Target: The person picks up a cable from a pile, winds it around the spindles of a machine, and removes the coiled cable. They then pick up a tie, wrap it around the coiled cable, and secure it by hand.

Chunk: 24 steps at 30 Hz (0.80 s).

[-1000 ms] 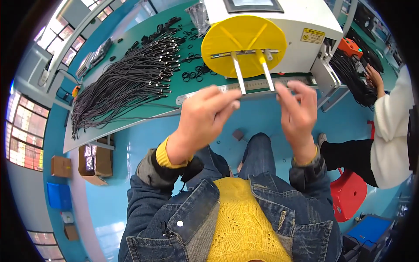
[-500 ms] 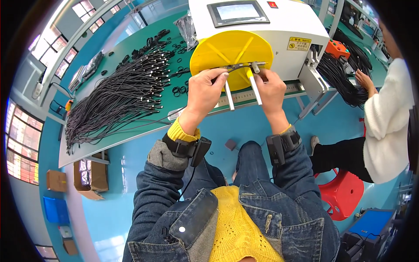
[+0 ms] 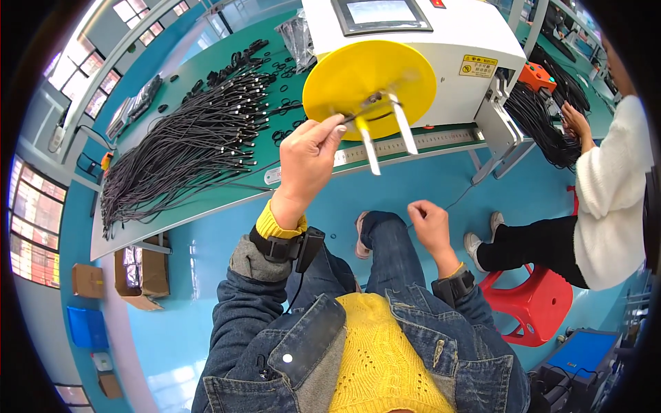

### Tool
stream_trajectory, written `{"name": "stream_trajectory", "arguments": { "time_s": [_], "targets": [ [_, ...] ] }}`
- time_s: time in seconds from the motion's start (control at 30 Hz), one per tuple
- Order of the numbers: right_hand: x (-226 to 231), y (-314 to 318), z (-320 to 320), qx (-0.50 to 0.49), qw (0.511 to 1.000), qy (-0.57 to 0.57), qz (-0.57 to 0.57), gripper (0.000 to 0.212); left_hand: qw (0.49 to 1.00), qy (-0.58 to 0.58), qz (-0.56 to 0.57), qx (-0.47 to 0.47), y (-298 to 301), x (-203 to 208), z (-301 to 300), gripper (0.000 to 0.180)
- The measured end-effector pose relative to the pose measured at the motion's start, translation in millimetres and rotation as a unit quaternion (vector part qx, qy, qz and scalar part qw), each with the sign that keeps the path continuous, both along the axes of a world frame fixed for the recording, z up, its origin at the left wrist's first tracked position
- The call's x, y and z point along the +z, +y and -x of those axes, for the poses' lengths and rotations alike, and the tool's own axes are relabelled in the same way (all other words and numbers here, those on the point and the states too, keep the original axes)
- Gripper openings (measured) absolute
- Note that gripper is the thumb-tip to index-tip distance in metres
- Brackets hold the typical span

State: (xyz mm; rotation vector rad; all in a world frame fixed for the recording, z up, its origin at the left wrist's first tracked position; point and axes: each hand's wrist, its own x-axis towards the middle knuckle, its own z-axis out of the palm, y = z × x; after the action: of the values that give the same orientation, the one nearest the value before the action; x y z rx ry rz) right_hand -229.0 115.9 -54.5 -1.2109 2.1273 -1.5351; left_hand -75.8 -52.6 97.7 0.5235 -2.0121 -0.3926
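My left hand (image 3: 308,160) is in front of the left side of a yellow disc (image 3: 337,77) on a white winding machine (image 3: 451,41). Its thumb and forefinger pinch a black cable (image 3: 350,119) that runs in to the disc's hub. Two pale metal prongs (image 3: 402,124) stick out of the disc toward me; the disc's middle is smeared by motion. My right hand (image 3: 431,226) hangs lower, over my right knee and apart from the machine. Its fingers are curled closed, with nothing showing in them.
A big bundle of black cables (image 3: 186,144) spreads over the green table (image 3: 227,65) at left, beside scattered black rings. A steel ruler (image 3: 441,140) lies along the front edge. At right, a co-worker's hand (image 3: 577,118) handles more black cables. A red stool (image 3: 533,306) stands below.
My right hand has let go at the disc and dropped down toward my lap. My left hand keeps its pinch on the cable, slightly lower. The disc and prongs have turned and blurred.
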Motion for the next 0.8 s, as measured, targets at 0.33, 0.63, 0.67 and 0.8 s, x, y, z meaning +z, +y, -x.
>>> {"name": "stream_trajectory", "arguments": {
  "time_s": [0.33, 0.63, 0.67, 0.8],
  "targets": [
    [-7.7, 12.4, -17.4, 0.058, 0.995, -0.044, -0.070, 0.015, 1.000, -0.016, 0.021, -0.011, 28.2, -2.9, -8.6, 0.021],
    [-16.1, 17.3, -14.8, 0.071, 0.992, -0.069, -0.083, 0.017, 0.999, -0.004, 0.010, -0.033, 36.3, -13.5, -5.7, 0.026],
    [-16.5, 18.0, -14.5, 0.071, 0.992, -0.069, -0.081, 0.017, 0.999, 0.009, 0.012, -0.041, 37.1, -15.1, -4.0, 0.028],
    [-12.1, 18.4, -13.3, 0.076, 0.990, -0.073, -0.094, 0.017, 0.998, -0.034, 0.046, -0.028, 48.2, -12.2, -0.3, 0.025]
  ]
}}
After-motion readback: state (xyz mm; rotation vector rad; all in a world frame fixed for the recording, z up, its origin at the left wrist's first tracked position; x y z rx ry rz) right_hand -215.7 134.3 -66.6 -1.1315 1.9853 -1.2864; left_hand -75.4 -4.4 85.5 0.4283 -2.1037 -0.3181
